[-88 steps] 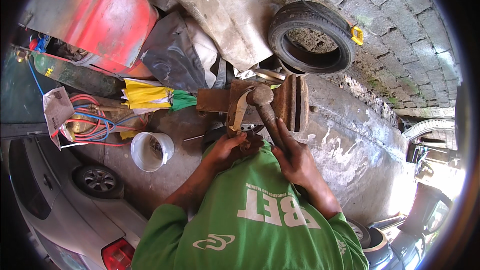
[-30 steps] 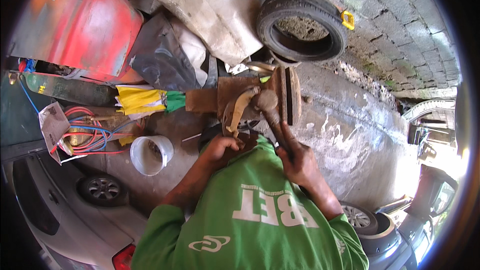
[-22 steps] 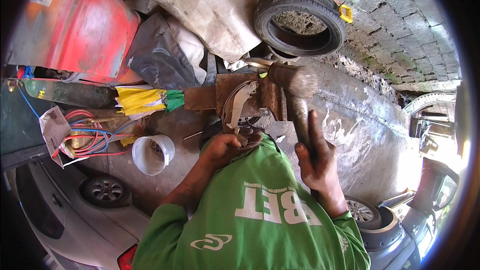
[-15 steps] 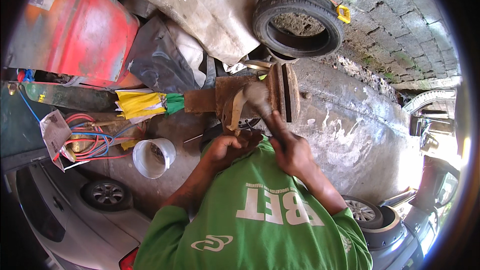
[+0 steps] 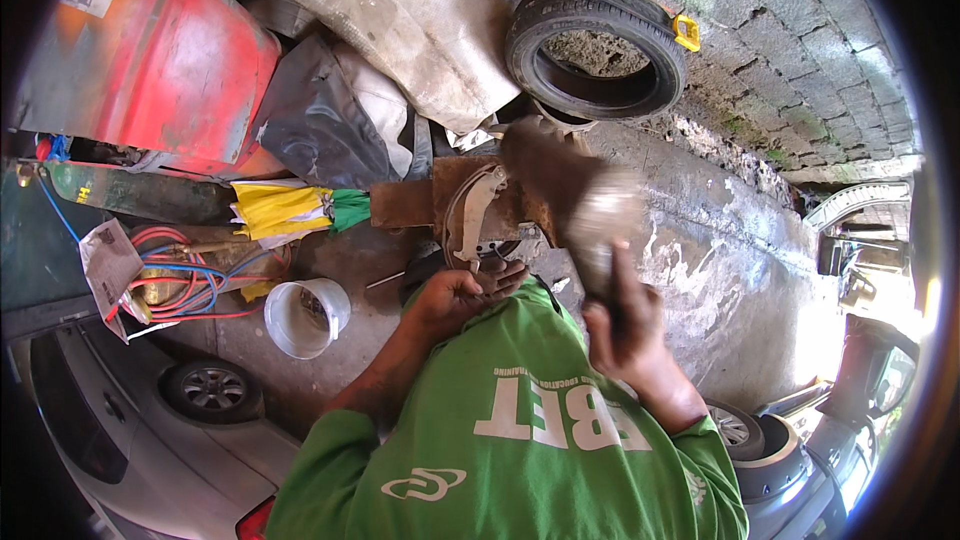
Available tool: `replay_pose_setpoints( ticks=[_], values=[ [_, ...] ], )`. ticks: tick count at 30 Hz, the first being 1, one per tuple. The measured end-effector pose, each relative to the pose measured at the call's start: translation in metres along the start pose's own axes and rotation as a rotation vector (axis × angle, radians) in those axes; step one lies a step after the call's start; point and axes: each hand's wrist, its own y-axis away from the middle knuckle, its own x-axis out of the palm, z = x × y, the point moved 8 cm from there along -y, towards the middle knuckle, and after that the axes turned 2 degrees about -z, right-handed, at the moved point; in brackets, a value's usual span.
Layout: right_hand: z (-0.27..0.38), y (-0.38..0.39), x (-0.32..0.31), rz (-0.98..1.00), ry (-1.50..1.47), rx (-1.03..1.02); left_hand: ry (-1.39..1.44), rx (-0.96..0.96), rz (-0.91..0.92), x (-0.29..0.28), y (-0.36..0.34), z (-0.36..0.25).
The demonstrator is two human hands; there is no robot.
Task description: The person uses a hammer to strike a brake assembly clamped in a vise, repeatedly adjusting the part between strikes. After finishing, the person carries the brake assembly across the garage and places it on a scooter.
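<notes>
A curved metal brake shoe (image 5: 476, 208) rests upright against the rusty bench vise (image 5: 403, 204). My left hand (image 5: 452, 302) grips its lower end, fingers curled and palm partly up. On the right, my right hand (image 5: 632, 332) is closed around the handle of a hammer (image 5: 603, 202). The hammer is smeared by motion and raised clear of the shoe, to its right; its head covers much of the vise's right side.
A worn tyre (image 5: 598, 50) lies beyond the vise by the block wall. Left of it are a yellow-and-green cloth (image 5: 290, 210), a white bucket (image 5: 292, 322) and coiled red and blue hoses (image 5: 190, 285). Cars stand behind on both sides, one a silver car (image 5: 110, 420).
My right hand has swung the hammer up and to the right, away from the brake shoe. My left hand stays at the shoe's lower end.
</notes>
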Motion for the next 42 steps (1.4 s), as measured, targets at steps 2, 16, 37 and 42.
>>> replay_pose_setpoints(
  ticks=[2, 16, 37, 42],
  values=[
    [-0.06, 0.023, 0.048, 0.463, 0.193, 0.609, -0.307, 0.021, -0.222, -0.026, -0.002, -0.006],
    [-0.095, 0.057, 0.018, 0.102, -0.135, 0.663, -0.043, 0.151, 0.211, 0.006, 0.016, -0.014],
    [-0.117, 0.07, 0.018, 0.077, -0.275, 0.722, -0.205, 0.416, 0.08, 0.005, 0.019, -0.051],
    [-0.114, 0.071, 0.02, 0.066, -0.379, 0.734, -0.084, 0.327, 0.296, 0.037, 0.013, -0.046]
  ],
)
